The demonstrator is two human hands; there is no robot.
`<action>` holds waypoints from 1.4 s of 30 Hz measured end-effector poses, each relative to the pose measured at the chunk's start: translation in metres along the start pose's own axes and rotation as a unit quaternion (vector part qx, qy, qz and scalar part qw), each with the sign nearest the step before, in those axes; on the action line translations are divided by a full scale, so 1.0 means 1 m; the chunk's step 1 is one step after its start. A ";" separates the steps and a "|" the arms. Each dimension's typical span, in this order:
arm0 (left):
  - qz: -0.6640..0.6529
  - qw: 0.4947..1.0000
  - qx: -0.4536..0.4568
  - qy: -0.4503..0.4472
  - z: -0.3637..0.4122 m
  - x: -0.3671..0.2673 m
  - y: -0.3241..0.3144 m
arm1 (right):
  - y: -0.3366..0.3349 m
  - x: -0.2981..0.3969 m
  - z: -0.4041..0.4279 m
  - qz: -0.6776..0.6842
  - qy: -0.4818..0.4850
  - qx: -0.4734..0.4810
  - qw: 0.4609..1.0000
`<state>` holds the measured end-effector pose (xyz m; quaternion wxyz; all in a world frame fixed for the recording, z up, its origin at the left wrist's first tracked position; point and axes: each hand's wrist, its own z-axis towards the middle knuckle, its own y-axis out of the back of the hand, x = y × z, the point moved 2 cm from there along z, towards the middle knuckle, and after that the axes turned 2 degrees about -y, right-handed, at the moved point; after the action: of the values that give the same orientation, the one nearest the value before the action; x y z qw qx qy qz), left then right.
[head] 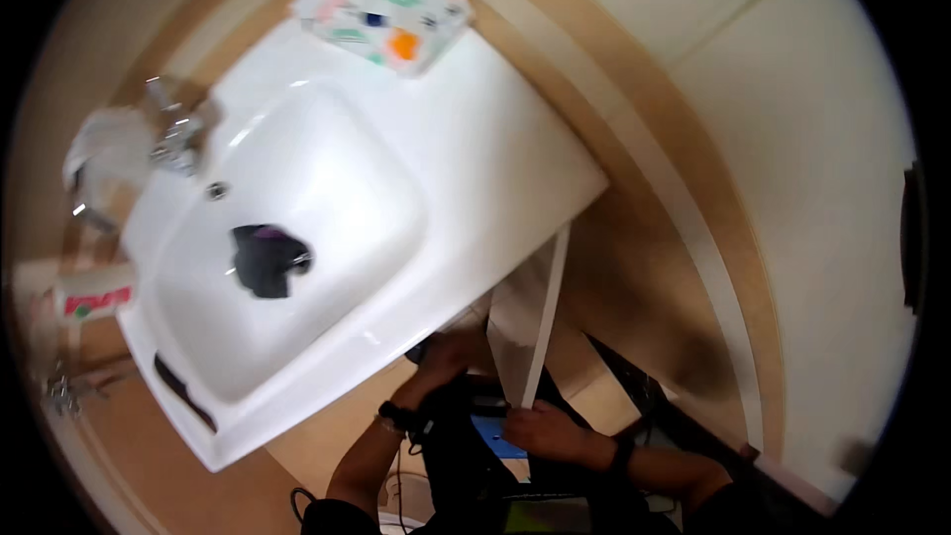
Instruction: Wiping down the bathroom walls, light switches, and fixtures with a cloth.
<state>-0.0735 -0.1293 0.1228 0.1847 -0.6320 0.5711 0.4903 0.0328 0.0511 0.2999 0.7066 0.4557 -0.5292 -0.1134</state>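
A white washbasin fills the upper left, with a dark cloth lying in its bowl. Below the basin's front edge, my right hand grips the lower end of an open white cabinet door by its edge. My left hand reaches in under the basin's rim beside something dark and blurred; its fingers are partly hidden, and whether it holds anything cannot be told. Each of my wrists wears a black band.
A chrome faucet stands at the basin's back left. A package with coloured spots rests on the basin's far corner. A long dark object lies at the near left corner. Beneath my hands is a blue item. A tiled wall curves along the right.
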 end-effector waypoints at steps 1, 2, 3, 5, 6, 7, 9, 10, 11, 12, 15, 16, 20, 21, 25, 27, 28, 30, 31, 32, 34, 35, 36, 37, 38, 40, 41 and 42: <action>-0.117 0.992 -0.004 0.055 -0.026 -0.038 0.017 | -0.003 0.001 0.013 -0.001 0.010 -0.004 1.000; -0.141 0.988 -0.038 0.052 -0.037 -0.054 0.027 | 0.008 -0.006 0.025 0.008 -0.004 0.036 0.999; -0.124 0.990 -0.037 0.049 -0.068 -0.065 0.042 | -0.002 0.002 0.045 0.021 -0.040 0.064 0.997; -0.108 0.991 -0.063 0.045 -0.113 -0.091 0.061 | 0.000 0.009 0.073 0.045 -0.012 0.011 0.999; -0.132 0.989 -0.059 0.040 -0.135 -0.098 0.075 | 0.001 0.018 0.089 0.074 -0.009 -0.045 0.996; -0.157 0.986 -0.053 0.033 -0.157 -0.105 0.089 | -0.001 0.024 0.099 0.099 -0.008 -0.047 0.994; -0.179 0.979 -0.098 0.016 -0.186 -0.127 0.112 | 0.001 0.030 0.111 0.107 -0.016 -0.036 0.993; -0.202 0.972 -0.122 0.005 -0.200 -0.133 0.124 | 0.001 0.030 0.118 0.132 -0.051 -0.033 0.989; -0.213 0.966 -0.147 -0.016 -0.206 -0.130 0.122 | 0.006 0.031 0.123 0.116 -0.030 -0.019 0.993; -0.210 0.965 -0.158 -0.025 -0.213 -0.131 0.134 | 0.004 0.030 0.130 0.106 -0.020 -0.018 0.994; -0.176 0.951 -0.248 -0.061 -0.232 -0.136 0.161 | 0.000 0.028 0.147 0.106 0.036 -0.028 0.993; -0.177 0.948 -0.256 -0.063 -0.238 -0.137 0.167 | 0.000 0.026 0.151 0.102 0.042 -0.023 0.994; -0.156 0.956 -0.250 -0.003 -0.265 -0.154 0.226 | 0.001 0.015 0.142 0.106 0.023 0.028 0.994; -0.150 0.949 -0.271 -0.056 -0.267 -0.149 0.227 | 0.008 0.020 0.146 0.091 0.031 0.022 0.995; -0.169 0.941 -0.288 -0.056 -0.271 -0.127 0.263 | 0.056 0.063 0.173 0.133 -0.004 0.053 0.990; -0.160 0.939 -0.298 -0.058 -0.265 -0.113 0.277 | 0.096 0.085 0.206 0.158 -0.072 0.085 0.981; -0.149 0.938 -0.307 -0.054 -0.261 -0.104 0.285 | 0.118 0.091 0.233 0.169 -0.073 0.095 0.978; -0.126 0.936 -0.327 -0.028 -0.251 -0.071 0.301 | 0.131 0.089 0.258 0.155 -0.045 0.111 0.981; -0.113 0.932 -0.345 -0.005 -0.244 -0.057 0.306 | 0.144 0.082 0.285 0.049 0.010 0.109 0.993; -0.101 0.929 -0.357 0.009 -0.225 -0.060 0.316 | 0.171 0.057 0.327 0.131 -0.011 0.037 0.991; -0.121 0.924 -0.362 0.028 -0.224 -0.052 0.317 | 0.171 0.034 0.366 0.125 0.049 0.010 0.991; -0.106 0.916 -0.386 0.037 -0.201 -0.060 0.332 | 0.197 0.002 0.407 0.050 -0.011 -0.074 0.996; -0.096 0.903 -0.413 0.070 -0.204 -0.047 0.328 | 0.193 0.003 0.423 0.081 -0.044 -0.027 0.995; -0.100 0.898 -0.422 0.082 -0.205 -0.036 0.323 | 0.186 0.005 0.445 0.086 -0.114 -0.062 0.988; -0.084 0.896 -0.422 0.107 -0.195 -0.029 0.325 | 0.188 0.000 0.466 0.085 -0.108 -0.057 0.989; -0.071 0.892 -0.424 0.140 -0.176 -0.016 0.324 | 0.194 -0.013 0.498 -0.146 0.017 -0.233 0.961; -0.050 0.891 -0.422 0.160 -0.168 -0.007 0.322 | 0.195 -0.014 0.515 -0.146 0.036 -0.202 0.968; -0.030 0.888 -0.420 0.184 -0.163 0.008 0.317 | 0.197 -0.011 0.530 -0.136 0.046 -0.193 0.971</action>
<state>-0.2938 -0.3517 0.2934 -0.1911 -0.7462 0.3164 0.5537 -0.4862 -0.1093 0.4567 0.7828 0.3834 -0.3972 -0.2872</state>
